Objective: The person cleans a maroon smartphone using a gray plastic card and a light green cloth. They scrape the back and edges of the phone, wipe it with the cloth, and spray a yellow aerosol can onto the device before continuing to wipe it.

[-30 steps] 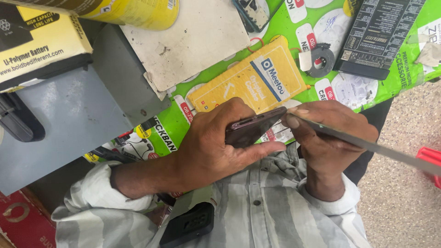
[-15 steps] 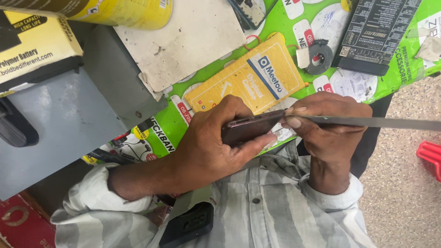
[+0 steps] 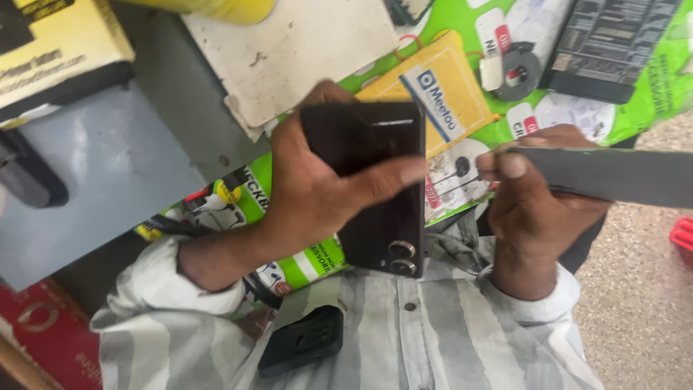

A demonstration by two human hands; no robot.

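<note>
Dark phone (image 3: 375, 188) in left hand (image 3: 317, 191), yellow box (image 3: 433, 101) behind, right hand (image 3: 538, 209) gripping strip (image 3: 613, 173)

Glossy dark glass-like phone (image 3: 379, 188), matt dark flat strip (image 3: 613, 175), glossy printed green packaging (image 3: 498, 43), scuffed matt white board (image 3: 303, 54), striped cloth shirt (image 3: 433, 339).
</note>
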